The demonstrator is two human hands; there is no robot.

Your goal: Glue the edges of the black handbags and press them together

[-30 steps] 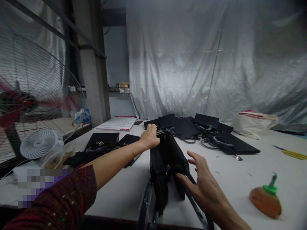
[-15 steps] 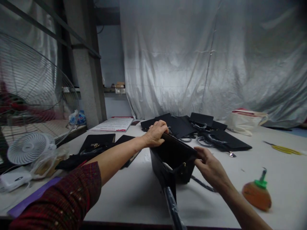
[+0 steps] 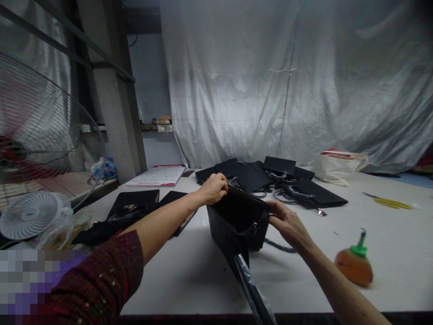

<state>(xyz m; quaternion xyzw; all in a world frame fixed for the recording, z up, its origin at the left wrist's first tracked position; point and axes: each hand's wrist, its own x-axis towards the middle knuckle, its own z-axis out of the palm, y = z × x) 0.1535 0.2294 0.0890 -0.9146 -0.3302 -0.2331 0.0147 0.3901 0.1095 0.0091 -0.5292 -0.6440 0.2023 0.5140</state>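
Note:
A black handbag [image 3: 223, 230] stands on the white table with its mouth open toward me. My left hand [image 3: 215, 188] is closed over the far left corner of its rim. At the right end of the rim, my right hand [image 3: 287, 222] pinches the edge between thumb and fingers. A plastic-wrapped handle [image 3: 252, 289] hangs from the near side toward the table's front edge. Another strap [image 3: 279, 246] lies on the table to the right of the bag. The inside of the bag is dark, so its contents cannot be made out.
Behind the bag lies a pile of black bags [image 3: 253, 176]. More black pieces [image 3: 133, 203] lie at left, near a small white fan [image 3: 35, 214]. To the right are an orange bottle with a green cap [image 3: 354, 266], yellow-handled scissors [image 3: 392, 203] and a cream cloth bag [image 3: 338, 167].
Both hands keep their hold on the handbag's rim. The whole view has shifted slightly, and the wrapped handle in front now lies a little farther right.

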